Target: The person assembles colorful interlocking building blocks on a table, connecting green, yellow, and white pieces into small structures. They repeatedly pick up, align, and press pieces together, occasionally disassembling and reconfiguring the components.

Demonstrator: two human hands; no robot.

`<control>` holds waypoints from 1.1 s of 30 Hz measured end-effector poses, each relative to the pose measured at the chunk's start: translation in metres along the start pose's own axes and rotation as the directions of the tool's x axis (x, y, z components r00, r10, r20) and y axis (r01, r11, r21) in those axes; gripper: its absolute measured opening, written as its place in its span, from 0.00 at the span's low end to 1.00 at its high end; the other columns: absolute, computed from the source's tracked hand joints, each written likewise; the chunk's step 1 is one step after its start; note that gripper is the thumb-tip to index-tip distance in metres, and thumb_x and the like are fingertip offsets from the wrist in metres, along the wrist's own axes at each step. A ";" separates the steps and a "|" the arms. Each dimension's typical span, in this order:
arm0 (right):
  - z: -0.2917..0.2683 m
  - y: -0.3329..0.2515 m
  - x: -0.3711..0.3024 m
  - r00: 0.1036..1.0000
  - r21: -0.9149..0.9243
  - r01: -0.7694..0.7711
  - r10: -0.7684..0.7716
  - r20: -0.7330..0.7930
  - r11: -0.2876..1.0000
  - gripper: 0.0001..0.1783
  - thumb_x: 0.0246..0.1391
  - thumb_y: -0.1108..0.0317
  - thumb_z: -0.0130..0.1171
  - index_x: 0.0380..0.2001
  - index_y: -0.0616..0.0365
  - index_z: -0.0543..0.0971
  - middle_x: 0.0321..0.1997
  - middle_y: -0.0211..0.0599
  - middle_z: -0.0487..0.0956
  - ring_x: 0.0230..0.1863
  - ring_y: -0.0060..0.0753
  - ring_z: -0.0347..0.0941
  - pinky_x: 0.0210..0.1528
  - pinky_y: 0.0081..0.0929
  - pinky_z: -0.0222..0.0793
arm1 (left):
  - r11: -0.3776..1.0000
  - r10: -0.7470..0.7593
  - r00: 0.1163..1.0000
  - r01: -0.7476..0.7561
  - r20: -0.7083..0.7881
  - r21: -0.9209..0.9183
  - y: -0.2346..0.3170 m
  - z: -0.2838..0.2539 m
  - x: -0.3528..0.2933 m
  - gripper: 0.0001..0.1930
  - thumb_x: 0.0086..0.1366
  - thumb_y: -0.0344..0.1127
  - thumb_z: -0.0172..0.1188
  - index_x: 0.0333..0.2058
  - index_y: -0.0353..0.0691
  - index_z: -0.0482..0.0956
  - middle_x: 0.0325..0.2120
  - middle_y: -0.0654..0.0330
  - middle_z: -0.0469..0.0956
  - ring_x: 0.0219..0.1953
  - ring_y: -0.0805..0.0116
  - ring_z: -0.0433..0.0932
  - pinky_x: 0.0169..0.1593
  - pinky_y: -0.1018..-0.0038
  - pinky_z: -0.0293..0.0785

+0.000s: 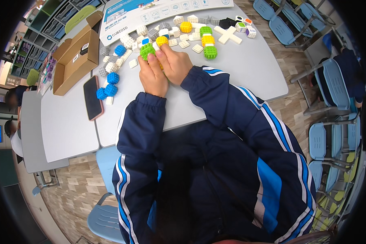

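The left hand [154,79] pinches the near end of a green block [147,50] between thumb and fingers, over the table [248,69]. The right hand [176,64] presses in beside it, fingers bent next to a yellow block [162,40]; its fingertips are mostly hidden, so I cannot tell whether they grip it.

To the left stands an open carton [62,77], with a small black item [84,49] inside whose kind is unclear. A phone [93,97] lies near the carton, just beside blue blocks [112,83]. Behind the loose blocks, a large printed box [166,17] spans the far side; its contents cannot be seen. A green-and-yellow stack [208,41] and a white cross [228,35] lie right of the hands.
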State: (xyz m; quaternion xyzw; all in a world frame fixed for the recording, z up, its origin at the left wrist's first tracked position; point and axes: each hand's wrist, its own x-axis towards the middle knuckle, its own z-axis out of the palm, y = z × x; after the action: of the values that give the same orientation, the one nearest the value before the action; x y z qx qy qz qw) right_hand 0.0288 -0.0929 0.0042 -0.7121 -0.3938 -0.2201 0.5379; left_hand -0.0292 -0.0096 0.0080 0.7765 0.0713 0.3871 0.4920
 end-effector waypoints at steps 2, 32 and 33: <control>0.001 0.001 0.000 1.000 -0.009 0.001 -0.001 0.002 1.000 0.15 0.65 0.58 0.44 0.30 0.57 0.69 0.16 0.47 0.74 0.17 0.53 0.72 0.19 0.44 0.65 | 0.997 0.069 0.997 -0.069 -0.015 0.035 -0.003 0.000 0.003 0.21 0.73 0.49 0.40 0.37 0.34 0.66 0.22 0.45 0.77 0.25 0.48 0.79 0.27 0.62 0.70; 0.003 0.010 0.002 0.940 0.248 -0.337 0.340 0.031 0.908 0.23 0.65 0.51 0.46 0.27 0.61 0.71 0.16 0.48 0.72 0.19 0.49 0.71 0.23 0.39 0.62 | 0.994 -0.005 0.999 0.009 0.034 -0.113 -0.022 -0.001 0.002 0.19 0.73 0.46 0.44 0.43 0.32 0.70 0.26 0.54 0.78 0.27 0.70 0.74 0.32 0.72 0.71; 0.003 0.012 0.002 0.933 0.266 -0.351 0.361 0.011 0.898 0.24 0.65 0.50 0.46 0.27 0.61 0.71 0.17 0.48 0.72 0.19 0.48 0.71 0.23 0.38 0.62 | 0.991 -0.071 0.994 0.080 0.084 -0.108 -0.018 -0.002 0.001 0.20 0.73 0.47 0.44 0.45 0.33 0.68 0.27 0.53 0.78 0.27 0.67 0.76 0.33 0.71 0.71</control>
State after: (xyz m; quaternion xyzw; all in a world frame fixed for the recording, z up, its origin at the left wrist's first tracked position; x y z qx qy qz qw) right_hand 0.0389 -0.0910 -0.0024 -0.6899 -0.2724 -0.0775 0.6662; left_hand -0.0253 0.0016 -0.0063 0.7594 0.0593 0.3402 0.5514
